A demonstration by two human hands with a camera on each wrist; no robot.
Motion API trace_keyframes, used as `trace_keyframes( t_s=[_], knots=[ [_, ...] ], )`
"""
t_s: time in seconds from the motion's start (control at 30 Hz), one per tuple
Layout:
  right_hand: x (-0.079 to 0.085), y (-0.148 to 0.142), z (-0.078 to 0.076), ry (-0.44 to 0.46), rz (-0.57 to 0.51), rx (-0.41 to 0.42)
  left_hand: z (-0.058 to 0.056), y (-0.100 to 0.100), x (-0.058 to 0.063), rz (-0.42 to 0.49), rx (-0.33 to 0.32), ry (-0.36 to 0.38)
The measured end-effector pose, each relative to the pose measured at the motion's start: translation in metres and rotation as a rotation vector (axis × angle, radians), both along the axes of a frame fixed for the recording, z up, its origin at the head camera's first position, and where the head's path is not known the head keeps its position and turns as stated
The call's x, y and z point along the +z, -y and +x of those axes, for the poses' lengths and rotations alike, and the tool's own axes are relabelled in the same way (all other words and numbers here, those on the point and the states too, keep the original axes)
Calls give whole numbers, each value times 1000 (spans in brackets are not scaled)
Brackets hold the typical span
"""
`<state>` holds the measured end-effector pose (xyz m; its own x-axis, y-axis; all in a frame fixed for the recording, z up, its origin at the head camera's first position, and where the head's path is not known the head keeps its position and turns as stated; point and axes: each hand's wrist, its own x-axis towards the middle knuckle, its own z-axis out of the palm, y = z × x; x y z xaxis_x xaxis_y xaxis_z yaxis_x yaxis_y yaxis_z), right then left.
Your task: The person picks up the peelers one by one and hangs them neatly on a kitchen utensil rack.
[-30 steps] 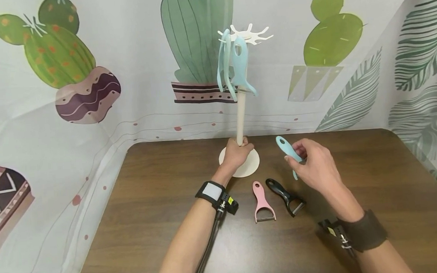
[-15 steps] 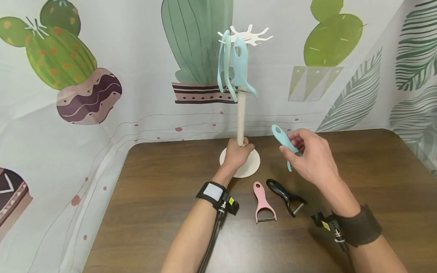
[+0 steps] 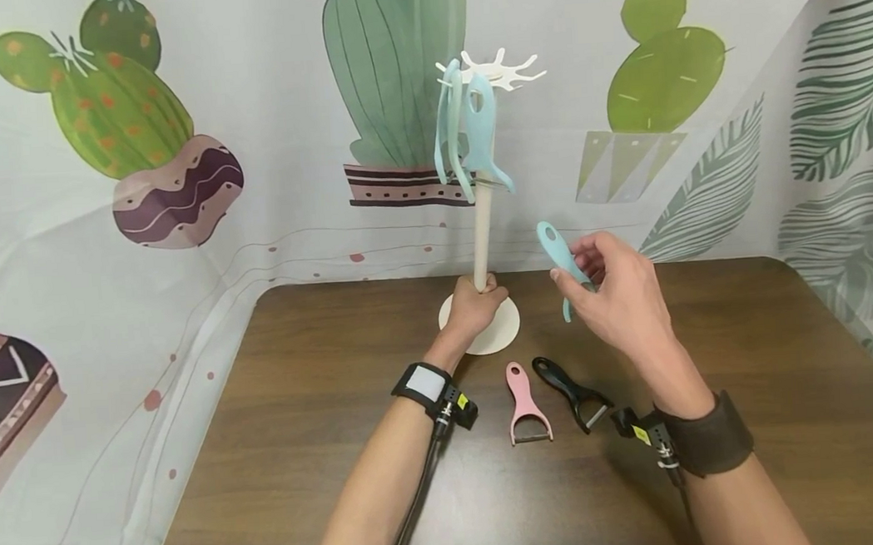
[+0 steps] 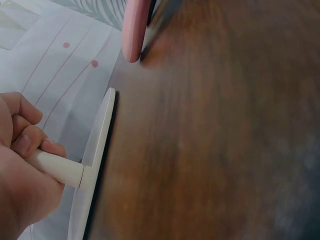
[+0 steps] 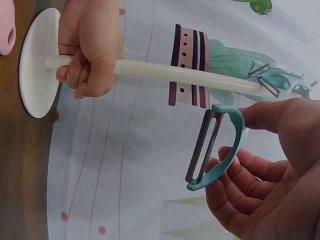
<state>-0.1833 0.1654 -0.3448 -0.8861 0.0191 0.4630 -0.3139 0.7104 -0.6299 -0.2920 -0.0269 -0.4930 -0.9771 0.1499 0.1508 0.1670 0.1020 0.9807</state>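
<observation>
My left hand point(image 3: 474, 308) grips the cream post of a rack stand point(image 3: 482, 228) low down, just above its round base point(image 4: 95, 165). Light blue peelers point(image 3: 480, 124) hang by their handle holes from the white hooks at the top left of the stand. In my right hand point(image 3: 621, 294) a light blue peeler point(image 3: 557, 247) is pinched between thumb and fingers, raised right of the post with its holed handle end up. The right wrist view shows its metal blade point(image 5: 204, 147) and forked head, with the fingers around the head; the handle is hidden there.
A pink peeler point(image 3: 520, 392) and a black peeler point(image 3: 563, 385) lie on the brown wooden table point(image 3: 327, 446) in front of the base. Bare white hooks point(image 3: 518, 74) stick out at the stand's top right. A cactus-print cloth point(image 3: 278, 132) hangs behind.
My right hand has lifted the light blue peeler upward and slightly left, away from the table. The left hand and the stand have stayed in place.
</observation>
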Motion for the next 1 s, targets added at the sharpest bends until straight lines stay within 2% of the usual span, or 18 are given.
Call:
trace_keyframes(
  t_s=[0.47, 1.0],
  knots=[
    [21, 8, -4, -140, -95, -10, 0, 0, -1, 1, 8, -10],
    [47, 17, -5, -236, -148, 11, 0, -1, -2, 6, 18, -5]
  ],
)
